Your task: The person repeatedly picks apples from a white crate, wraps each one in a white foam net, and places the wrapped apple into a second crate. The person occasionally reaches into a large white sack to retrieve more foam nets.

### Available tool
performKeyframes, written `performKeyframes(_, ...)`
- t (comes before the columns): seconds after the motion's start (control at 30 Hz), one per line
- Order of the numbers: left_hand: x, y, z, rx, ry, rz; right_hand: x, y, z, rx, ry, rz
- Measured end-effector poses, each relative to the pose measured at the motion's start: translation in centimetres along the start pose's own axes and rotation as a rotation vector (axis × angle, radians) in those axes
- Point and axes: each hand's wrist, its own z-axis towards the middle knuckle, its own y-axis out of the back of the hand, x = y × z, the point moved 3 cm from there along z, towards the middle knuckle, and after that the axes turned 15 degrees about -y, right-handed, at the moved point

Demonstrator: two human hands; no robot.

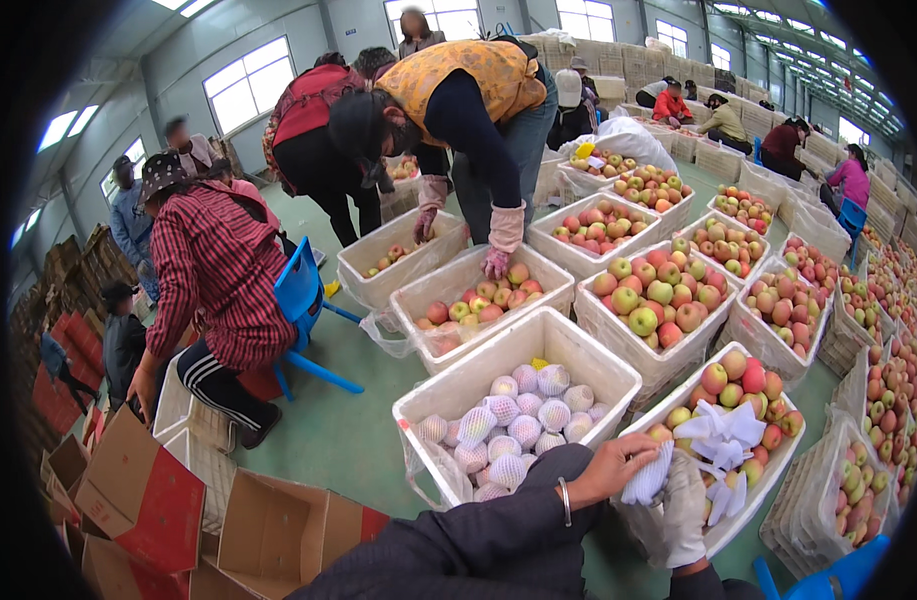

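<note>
Between my two hands is a white foam net sleeve (648,474), bulging and closed around something, likely an apple. My bare left hand (612,466), with a metal bangle at the wrist, grips its upper left side. On its right side is my right hand (682,501) in a pale work glove, fingers curled against the sleeve. Both hands are over the near edge of a white plastic crate (762,480) of loose red and yellow apples (755,379). Several flattened foam sleeves (721,431) lie on these apples. Left of it, another crate (578,334) contains foam-wrapped apples (524,429).
Open cardboard boxes (271,525) stand at lower left. Ahead, a co-worker in a yellow vest (458,82) bends over an apple crate (406,300). Another in a striped shirt (218,262) sits on a blue chair (301,292). More apple crates (653,360) extend rightward; a blue chair (841,577) is at lower right.
</note>
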Motion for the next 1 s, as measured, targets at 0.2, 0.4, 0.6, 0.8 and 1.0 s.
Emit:
performKeyframes(0.2,-1.4,-1.1,-0.2,0.024,-0.134,0.016,-0.2,-0.3,-0.4,0.097,-0.097,0.136)
performKeyframes(0.4,-2.0,-1.2,-1.1,0.012,-0.127,0.037,-2.2,1.0,-0.7,0.035,-0.12,0.049)
performKeyframes(0.6,-0.3,-0.5,-2.4,-0.088,0.379,-0.451,-2.8,1.8,-2.1,-0.174,-0.007,-0.014)
performKeyframes(0.8,-3.1,-2.8,-7.4,0.168,0.897,-1.314,-5.1,1.5,-5.1,-0.047,-0.143,0.375)
performKeyframes(1.0,-3.7,-0.6,-7.7,0.352,0.638,-1.109,-8.1,0.8,-7.0,0.032,-0.325,0.438)
